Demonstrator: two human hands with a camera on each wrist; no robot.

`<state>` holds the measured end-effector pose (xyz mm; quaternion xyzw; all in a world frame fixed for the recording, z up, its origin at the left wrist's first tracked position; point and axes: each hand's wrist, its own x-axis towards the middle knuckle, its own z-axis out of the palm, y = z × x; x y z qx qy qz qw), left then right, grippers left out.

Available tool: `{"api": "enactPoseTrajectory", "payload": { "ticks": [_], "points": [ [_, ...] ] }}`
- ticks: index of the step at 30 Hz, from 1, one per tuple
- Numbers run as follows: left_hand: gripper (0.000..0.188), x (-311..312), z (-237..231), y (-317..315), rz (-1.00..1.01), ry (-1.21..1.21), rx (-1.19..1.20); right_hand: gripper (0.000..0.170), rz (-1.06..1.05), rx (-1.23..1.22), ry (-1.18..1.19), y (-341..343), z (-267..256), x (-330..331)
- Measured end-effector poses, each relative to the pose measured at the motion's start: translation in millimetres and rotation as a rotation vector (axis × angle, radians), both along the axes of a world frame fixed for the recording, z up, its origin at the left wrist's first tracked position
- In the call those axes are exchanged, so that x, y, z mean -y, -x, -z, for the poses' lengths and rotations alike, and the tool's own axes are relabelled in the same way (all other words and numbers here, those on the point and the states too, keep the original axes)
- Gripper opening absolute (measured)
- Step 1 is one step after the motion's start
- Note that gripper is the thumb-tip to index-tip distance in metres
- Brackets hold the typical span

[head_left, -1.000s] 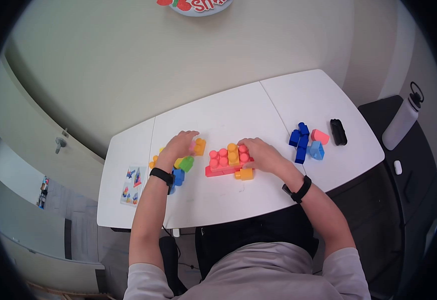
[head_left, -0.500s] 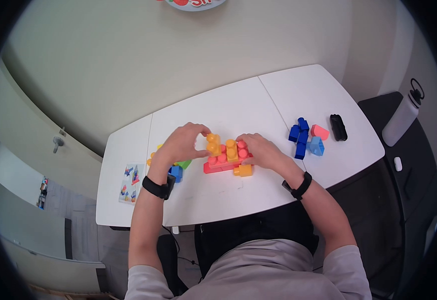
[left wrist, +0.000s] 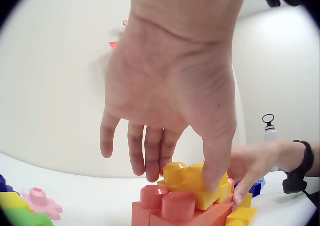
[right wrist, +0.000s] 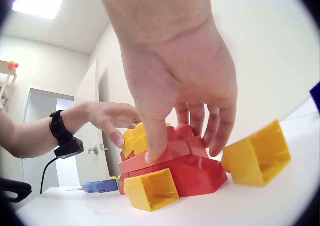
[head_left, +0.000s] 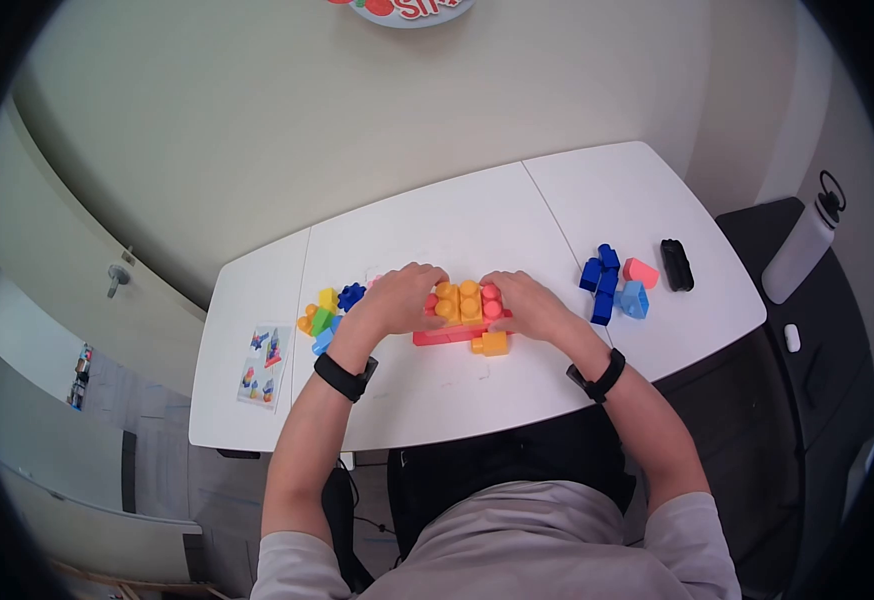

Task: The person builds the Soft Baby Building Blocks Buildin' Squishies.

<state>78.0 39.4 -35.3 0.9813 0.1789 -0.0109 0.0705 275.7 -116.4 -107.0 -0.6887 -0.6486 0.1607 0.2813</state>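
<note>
In the middle of the white table (head_left: 437, 400) stands a stack of red building blocks (right wrist: 200, 178), longer than it is wide, with yellow blocks on top. My left hand (head_left: 402, 300) pinches a yellow building block (left wrist: 175, 174) between thumb and fingers, low over the red studs, right beside another yellow block (head_left: 470, 300). From the other end, my right hand (head_left: 527, 305) grips the red stack, thumb on the near side and fingers on the far side. A loose yellow block (right wrist: 150, 188) lies in front of the stack; a second one (right wrist: 255, 153) lies beyond the right fingers.
To the left are a green block (head_left: 323, 321), a dark blue gear-shaped piece (head_left: 351, 296), a pink flower-shaped piece (left wrist: 42, 203) and a picture card (head_left: 264, 368). Rightward lie dark blue blocks (head_left: 605, 285), a pink block (head_left: 640, 273), a light blue block (head_left: 633, 300) and a black case (head_left: 676, 265).
My left hand took up the yellow block from the left of the stack and brought it rightward onto the stack's top. My right hand stays at the stack's right end.
</note>
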Motion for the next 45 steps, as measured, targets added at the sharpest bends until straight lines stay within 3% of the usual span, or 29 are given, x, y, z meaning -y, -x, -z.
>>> {"api": "enactPoseTrajectory", "payload": {
  "ticks": [6, 15, 24, 29, 39, 45],
  "points": [
    [0.059, 3.6, -3.6, -6.8, 0.000, 0.042, -0.017, 0.072, -0.013, 0.018, -0.052, -2.0, 5.5, 0.2],
    [0.044, 11.2, -4.6, -21.8, -0.024, -0.027, -0.140, 0.071, -0.011, 0.020, -0.028, -0.8, 6.6, -1.2],
    [0.061, 7.1, 22.4, 1.9, -0.038, 0.115, 0.068, 0.071, -0.033, 0.031, -0.048, -2.7, 9.3, -2.3],
    [0.065, 6.1, 44.3, 9.8, -0.044, 0.323, 0.246, 0.071, -0.047, 0.029, -0.066, -3.8, 10.1, -1.7],
    [0.071, 12.4, 65.8, 15.2, -0.043, 0.299, 0.379, 0.076, -0.027, 0.091, 0.006, 5.6, -0.7, 1.0],
    [0.071, 10.5, 65.0, 14.2, -0.031, 0.329, 0.413, 0.076, -0.055, 0.027, -0.105, 5.6, 0.4, -4.8]
  ]
}}
